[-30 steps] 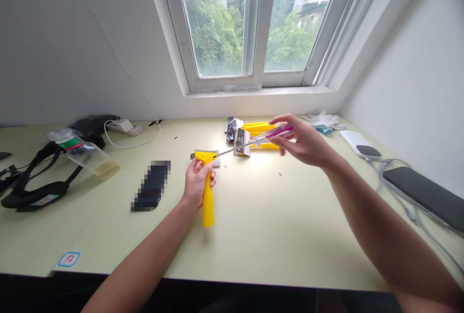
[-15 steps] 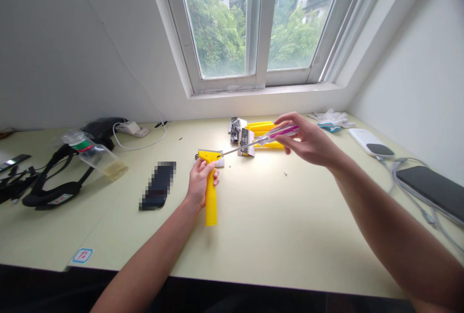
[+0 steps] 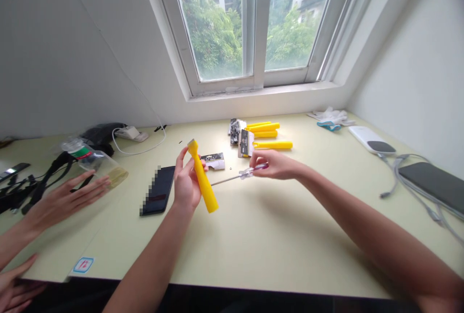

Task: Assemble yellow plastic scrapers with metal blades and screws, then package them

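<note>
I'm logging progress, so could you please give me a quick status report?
Left grip holding yellow scraper, tilted. Right grip holding screwdriver, pointing at scraper; tip contact unclear. Another person's hand at left near bottle, apart from scraper.

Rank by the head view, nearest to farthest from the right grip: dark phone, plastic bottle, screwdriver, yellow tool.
1. Screwdriver: held in the right grip.
2. Yellow tool: to its left, held in the left grip.
3. Dark phone: just left of the left grip.
4. Plastic bottle: far left.

Daylight enters from window [image 3: 258, 37] beyond right hand [image 3: 274, 164]; soft shadow beneath it. Mosaic pixelation left of left hand [image 3: 187, 186].
</note>
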`<action>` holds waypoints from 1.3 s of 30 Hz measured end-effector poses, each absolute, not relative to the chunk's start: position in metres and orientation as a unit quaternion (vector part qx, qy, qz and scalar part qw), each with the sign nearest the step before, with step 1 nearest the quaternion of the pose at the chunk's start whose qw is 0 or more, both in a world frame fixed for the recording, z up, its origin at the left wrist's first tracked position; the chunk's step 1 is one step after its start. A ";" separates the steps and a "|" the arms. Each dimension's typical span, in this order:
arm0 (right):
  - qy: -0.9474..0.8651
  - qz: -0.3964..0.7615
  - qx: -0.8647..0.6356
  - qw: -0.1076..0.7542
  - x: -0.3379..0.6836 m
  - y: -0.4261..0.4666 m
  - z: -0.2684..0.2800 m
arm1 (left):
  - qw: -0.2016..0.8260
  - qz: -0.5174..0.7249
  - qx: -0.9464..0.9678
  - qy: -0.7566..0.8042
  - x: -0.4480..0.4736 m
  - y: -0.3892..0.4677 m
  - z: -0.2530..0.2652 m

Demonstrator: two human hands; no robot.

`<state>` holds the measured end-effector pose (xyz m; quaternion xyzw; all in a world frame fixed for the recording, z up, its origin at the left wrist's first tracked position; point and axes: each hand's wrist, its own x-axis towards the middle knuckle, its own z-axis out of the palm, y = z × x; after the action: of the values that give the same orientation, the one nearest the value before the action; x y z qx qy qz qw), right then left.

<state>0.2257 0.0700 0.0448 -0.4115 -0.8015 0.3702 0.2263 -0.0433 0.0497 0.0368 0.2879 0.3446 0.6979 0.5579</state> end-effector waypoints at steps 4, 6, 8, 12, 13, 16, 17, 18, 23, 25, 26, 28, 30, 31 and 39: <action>-0.866 0.279 -0.400 0.106 0.202 0.061 0.031 | 0.577 0.674 0.289 0.358 -0.032 0.043 0.030; -0.872 0.249 -0.407 0.110 0.196 0.062 0.030 | 0.581 0.665 0.286 0.372 -0.028 0.041 0.027; -0.865 0.223 -0.431 0.131 0.189 0.069 0.028 | 0.584 0.655 0.292 0.380 -0.026 0.040 0.025; -0.854 0.168 -0.471 0.146 0.167 0.092 0.019 | 0.594 0.630 0.327 0.377 -0.023 0.038 0.022; -0.853 0.158 -0.476 0.144 0.161 0.096 0.015 | 0.597 0.626 0.333 0.376 -0.022 0.038 0.022; -0.851 0.137 -0.488 0.139 0.146 0.102 0.007 | 0.599 0.619 0.344 0.374 -0.020 0.036 0.020; -0.850 0.135 -0.491 0.137 0.143 0.103 0.004 | 0.599 0.617 0.348 0.372 -0.019 0.035 0.019; -0.849 0.135 -0.493 0.136 0.141 0.102 0.002 | 0.599 0.616 0.352 0.370 -0.018 0.035 0.018; -0.835 0.162 -0.502 0.157 0.154 0.103 0.006 | 0.601 0.601 0.382 0.362 -0.014 0.033 0.014; -0.823 0.173 -0.505 0.194 0.166 0.103 0.016 | 0.592 0.599 0.397 0.365 -0.012 0.031 0.012; -0.817 0.177 -0.504 0.217 0.171 0.103 0.023 | 0.587 0.599 0.404 0.366 -0.011 0.030 0.011; -0.809 0.182 -0.494 0.263 0.178 0.100 0.036 | 0.581 0.595 0.421 0.363 -0.008 0.028 0.010; -0.807 0.201 -0.459 0.311 0.180 0.093 0.046 | 0.580 0.588 0.435 0.359 -0.005 0.025 0.010; -0.807 0.218 -0.437 0.332 0.179 0.090 0.048 | 0.582 0.583 0.440 0.356 -0.004 0.024 0.011; -0.782 0.291 -0.402 0.376 0.164 0.077 0.041 | 0.589 0.568 0.460 0.346 -0.003 0.019 0.015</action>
<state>0.1645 0.0769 0.0412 -0.4020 -0.7822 0.2912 0.3765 -0.0027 0.0190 0.0150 0.4596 0.3457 0.5680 0.5888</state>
